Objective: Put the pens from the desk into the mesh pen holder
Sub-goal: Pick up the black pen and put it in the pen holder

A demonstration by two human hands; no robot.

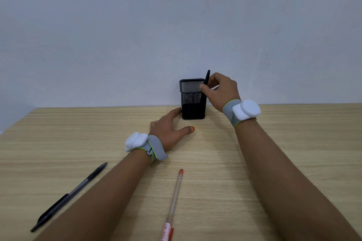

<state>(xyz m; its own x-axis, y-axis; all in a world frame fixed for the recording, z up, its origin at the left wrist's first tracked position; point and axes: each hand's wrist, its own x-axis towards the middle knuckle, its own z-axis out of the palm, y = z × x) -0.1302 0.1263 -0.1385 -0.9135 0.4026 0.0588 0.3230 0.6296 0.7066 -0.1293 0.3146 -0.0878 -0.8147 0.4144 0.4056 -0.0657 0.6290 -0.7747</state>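
A black mesh pen holder [193, 103] stands upright at the far edge of the desk, against the wall. My right hand [221, 90] is at its upper right rim, pinching a black pen [207, 76] that points up; the pen's lower part is hidden behind my fingers. My left hand [169, 129] lies flat on the desk, fingers apart, its fingertips touching the holder's lower left side. A black pen [68, 196] lies diagonally at the near left. A clear pen with a red cap [174, 203] lies near the front centre between my forearms.
The wooden desk [293, 143] ends at a plain pale wall [176, 25]. The desk's left edge slants away at the far left. Both wrists wear grey straps with white pads.
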